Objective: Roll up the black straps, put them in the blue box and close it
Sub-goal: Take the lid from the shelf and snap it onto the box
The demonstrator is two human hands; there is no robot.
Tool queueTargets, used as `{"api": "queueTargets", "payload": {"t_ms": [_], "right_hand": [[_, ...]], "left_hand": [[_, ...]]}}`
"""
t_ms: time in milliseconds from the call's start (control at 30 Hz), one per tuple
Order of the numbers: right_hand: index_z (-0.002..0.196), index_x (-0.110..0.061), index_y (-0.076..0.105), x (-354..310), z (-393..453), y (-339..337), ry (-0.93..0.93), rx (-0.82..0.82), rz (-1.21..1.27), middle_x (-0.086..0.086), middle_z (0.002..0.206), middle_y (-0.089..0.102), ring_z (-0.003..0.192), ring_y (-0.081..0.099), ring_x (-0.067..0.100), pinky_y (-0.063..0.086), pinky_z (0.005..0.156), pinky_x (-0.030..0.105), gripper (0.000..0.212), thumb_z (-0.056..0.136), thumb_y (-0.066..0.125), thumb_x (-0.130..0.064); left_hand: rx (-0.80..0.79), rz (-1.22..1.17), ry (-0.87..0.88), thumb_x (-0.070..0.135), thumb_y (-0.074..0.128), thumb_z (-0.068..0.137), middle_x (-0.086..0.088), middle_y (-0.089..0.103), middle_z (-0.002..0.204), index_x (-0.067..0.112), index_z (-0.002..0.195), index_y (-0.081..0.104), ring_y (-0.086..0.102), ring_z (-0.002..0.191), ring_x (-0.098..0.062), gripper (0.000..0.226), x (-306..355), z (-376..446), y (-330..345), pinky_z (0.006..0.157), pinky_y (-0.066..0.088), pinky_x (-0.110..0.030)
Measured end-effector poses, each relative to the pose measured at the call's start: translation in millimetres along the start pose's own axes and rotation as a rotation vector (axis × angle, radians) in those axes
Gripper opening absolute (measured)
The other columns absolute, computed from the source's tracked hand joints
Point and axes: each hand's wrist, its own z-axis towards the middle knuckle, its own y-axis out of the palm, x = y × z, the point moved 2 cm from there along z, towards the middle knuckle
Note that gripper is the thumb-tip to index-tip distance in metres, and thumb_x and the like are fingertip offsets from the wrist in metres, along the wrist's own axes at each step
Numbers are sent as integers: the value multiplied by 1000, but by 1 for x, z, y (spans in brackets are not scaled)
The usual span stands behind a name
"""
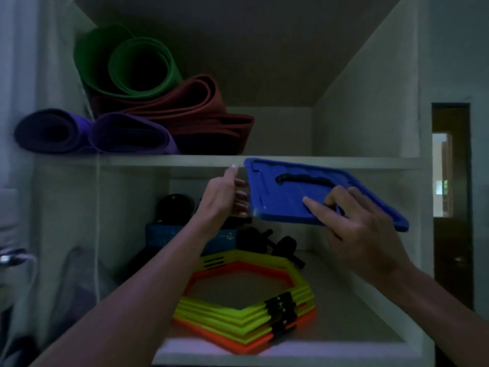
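A flat blue plastic box with a moulded carry handle is held tilted in the air before the white shelf unit, above a stack of yellow and orange hexagonal rings. The left hand grips its left edge; the right hand holds its near edge, fingers on top. It looks light, rigid and smooth, best held by its edges or handle. No black straps are clearly visible.
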Motion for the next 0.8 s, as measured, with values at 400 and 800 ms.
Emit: {"api": "queueTargets", "payload": {"t_ms": [400,800], "right_hand": [[148,-28,45,-203,-106,43,288,-508,576,-2,138,45,127,39,18,34,109,33,71,86,57,-63],[121,-36,47,-397,-231,114,1384,-980,1035,-19,91,56,79,54,-3,43,57,2,42,101,44,1]], "left_hand": [[102,230,-254,8,61,92,-1,70,80,11,95,70,62,66,-11,10,-142,-113,-147,62,52,-19],[136,356,-758,9,58,95,-18,73,98,3,107,63,67,84,-27,14,-358,-262,-272,78,53,-38]]}}
